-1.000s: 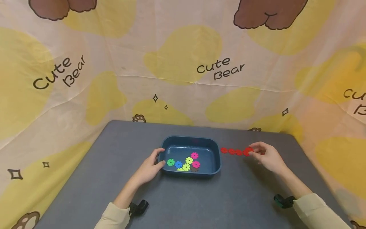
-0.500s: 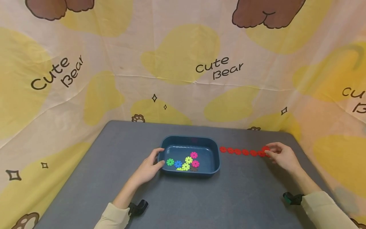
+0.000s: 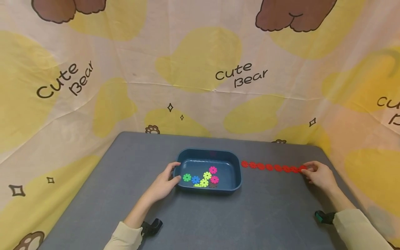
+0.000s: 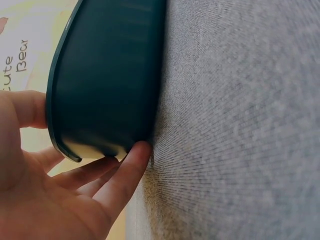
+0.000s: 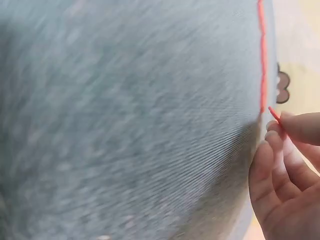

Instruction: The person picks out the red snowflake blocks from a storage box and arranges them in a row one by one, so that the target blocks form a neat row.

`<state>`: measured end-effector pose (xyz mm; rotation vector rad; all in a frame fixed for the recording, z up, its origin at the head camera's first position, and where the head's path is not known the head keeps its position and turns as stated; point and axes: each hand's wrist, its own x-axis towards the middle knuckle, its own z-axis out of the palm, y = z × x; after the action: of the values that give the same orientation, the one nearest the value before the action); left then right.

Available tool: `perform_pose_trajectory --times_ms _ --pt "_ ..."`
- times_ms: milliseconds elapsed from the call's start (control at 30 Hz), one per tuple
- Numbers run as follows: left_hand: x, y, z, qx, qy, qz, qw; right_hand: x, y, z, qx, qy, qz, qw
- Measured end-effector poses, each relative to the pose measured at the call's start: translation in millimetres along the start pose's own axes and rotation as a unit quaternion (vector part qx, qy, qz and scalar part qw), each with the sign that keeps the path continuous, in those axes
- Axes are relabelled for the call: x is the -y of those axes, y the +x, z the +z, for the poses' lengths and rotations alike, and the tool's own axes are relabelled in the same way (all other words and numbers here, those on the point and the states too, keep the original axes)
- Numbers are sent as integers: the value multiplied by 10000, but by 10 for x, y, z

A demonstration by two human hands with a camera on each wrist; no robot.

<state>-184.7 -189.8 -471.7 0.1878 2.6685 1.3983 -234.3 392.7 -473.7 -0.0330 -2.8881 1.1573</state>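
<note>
My left hand [image 3: 164, 182] grips the left end of a dark blue plastic basin [image 3: 229, 170]; in the left wrist view its thumb and fingers spread over the rim and outer wall [image 4: 105, 80]. To the basin's right, a row of flat red notched discs [image 3: 269, 167] lies on the table. My right hand [image 3: 320, 177] is at the row's right end. It pinches a red notched disc [image 5: 275, 115] between thumb and fingers, tilted and close to the last one in the row [image 5: 262, 95].
Inside the basin lie a green disc [image 3: 186, 177], a blue disc [image 3: 195, 179], two pink discs, several yellow discs [image 3: 204, 182] and a brown one [image 3: 213, 185]. The grey table [image 3: 212, 222] meets a printed cloth backdrop [image 3: 193, 62] behind and at the sides.
My right hand has moved rightward along the table, and the row of red discs has grown longer toward the right. The left hand and basin have stayed in place.
</note>
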Motion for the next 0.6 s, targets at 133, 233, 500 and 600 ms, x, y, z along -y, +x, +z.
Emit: perform_pose_trajectory --times_ms 133,233,500,600 --pt "-8 -3 5 10 -15 -6 10000 -82 -5 -10 32 -181 19 9998" --pt "-6 -14 3 9 -15 -18 10000 -106 9 -9 -11 -345 -50 9994" --pt "-13 -12 4 -20 31 -52 10000 -122 27 -19 10 -637 -140 9979" --pt "-14 -5 2 -5 57 -52 10000 -124 23 -18 -13 -710 -160 9973"
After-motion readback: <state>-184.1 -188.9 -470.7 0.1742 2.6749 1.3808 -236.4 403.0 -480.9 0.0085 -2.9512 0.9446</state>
